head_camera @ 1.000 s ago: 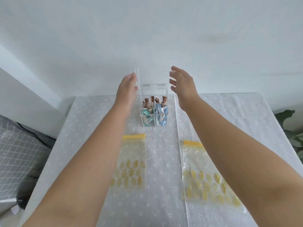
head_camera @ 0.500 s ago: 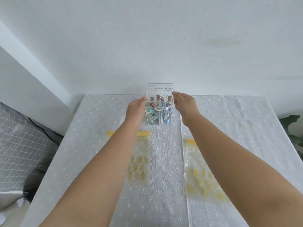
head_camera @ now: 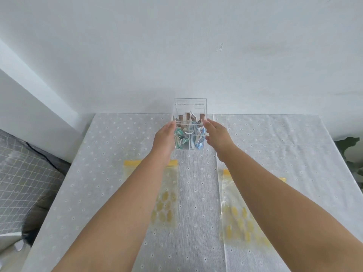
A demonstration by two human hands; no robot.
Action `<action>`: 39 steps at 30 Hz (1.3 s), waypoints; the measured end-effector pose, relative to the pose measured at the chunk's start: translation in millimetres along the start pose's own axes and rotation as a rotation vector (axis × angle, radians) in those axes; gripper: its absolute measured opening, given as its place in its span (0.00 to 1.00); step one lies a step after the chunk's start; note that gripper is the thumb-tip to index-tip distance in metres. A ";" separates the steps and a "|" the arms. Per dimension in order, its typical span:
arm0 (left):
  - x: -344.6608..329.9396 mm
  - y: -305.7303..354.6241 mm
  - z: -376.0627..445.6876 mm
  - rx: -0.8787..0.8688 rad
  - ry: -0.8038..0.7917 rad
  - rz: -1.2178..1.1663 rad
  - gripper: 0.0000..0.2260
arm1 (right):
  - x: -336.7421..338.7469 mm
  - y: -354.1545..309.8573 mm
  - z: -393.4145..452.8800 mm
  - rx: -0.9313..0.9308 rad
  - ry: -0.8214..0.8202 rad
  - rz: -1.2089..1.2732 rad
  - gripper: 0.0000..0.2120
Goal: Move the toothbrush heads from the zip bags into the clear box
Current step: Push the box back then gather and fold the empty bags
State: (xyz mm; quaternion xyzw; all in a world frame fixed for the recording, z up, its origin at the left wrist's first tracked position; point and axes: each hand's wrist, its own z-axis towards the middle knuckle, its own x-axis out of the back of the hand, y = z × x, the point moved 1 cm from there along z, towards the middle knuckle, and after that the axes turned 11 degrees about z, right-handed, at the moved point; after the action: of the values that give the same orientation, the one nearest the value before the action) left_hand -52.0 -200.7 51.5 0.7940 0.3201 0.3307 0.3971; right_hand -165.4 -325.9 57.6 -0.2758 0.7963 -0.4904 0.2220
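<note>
The clear box point(head_camera: 190, 108) stands at the far middle of the table, lid raised, divided into compartments holding brown, teal and blue wrapped toothbrush heads point(head_camera: 194, 134). My left hand point(head_camera: 164, 138) presses flat on the box's left wall and my right hand point(head_camera: 217, 135) on its right wall, so the box is clasped between them. Two zip bags with yellow seals lie nearer me: the left zip bag point(head_camera: 167, 205) partly under my left forearm, the right zip bag point(head_camera: 241, 220) partly under my right forearm. Both bags show only a yellow printed pattern.
A white dotted tablecloth point(head_camera: 275, 154) covers the table, which ends at a white wall behind the box. A grey checked cushion point(head_camera: 23, 183) sits off the left edge. Green plant leaves point(head_camera: 351, 152) show past the right edge.
My hands dropped from beside the raised lid to the box's side walls and closed in on them. The camera view tilted so the bags sit lower in the frame.
</note>
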 end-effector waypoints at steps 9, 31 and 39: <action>-7.6 17.2 29.4 -0.020 0.013 -0.003 0.22 | -1.3 -13.6 29.9 0.033 0.036 -0.023 0.25; 24.0 -17.6 35.9 -0.207 -0.070 0.496 0.18 | 39.8 3.9 17.4 0.076 -0.067 -0.034 0.32; 86.7 -99.7 12.2 -0.180 -0.218 1.533 0.35 | 131.8 62.9 -39.3 -0.212 -0.098 -1.057 0.43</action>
State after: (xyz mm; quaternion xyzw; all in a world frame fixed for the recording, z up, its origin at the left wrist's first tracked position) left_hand -17.0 -91.1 -14.7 0.7864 -0.3870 0.4576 0.1498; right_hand -302.6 -363.6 6.3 -0.6820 0.5830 -0.4390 -0.0471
